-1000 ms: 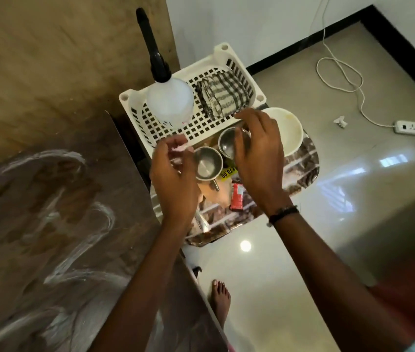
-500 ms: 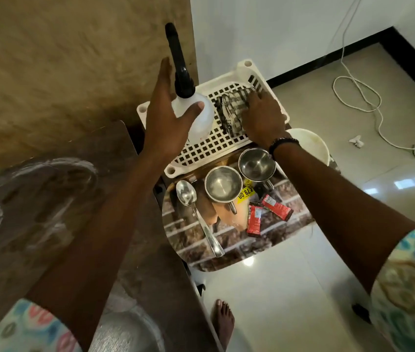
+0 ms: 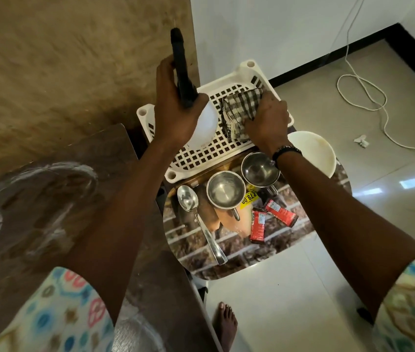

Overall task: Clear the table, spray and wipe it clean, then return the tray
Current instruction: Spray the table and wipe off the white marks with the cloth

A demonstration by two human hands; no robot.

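basket (image 3: 196,158): white plastic lattice, spray bottle (image 3: 202,123) and checked cloth (image 3: 239,107) inside | tray (image 3: 264,252): two steel cups (image 3: 224,190), spoon (image 3: 196,214), red packets (image 3: 258,224) | left hand (image 3: 173,102): wrapped round bottle's black neck | right hand (image 3: 267,120): cloth gripped | table (image 3: 36,212): dark, smeared white
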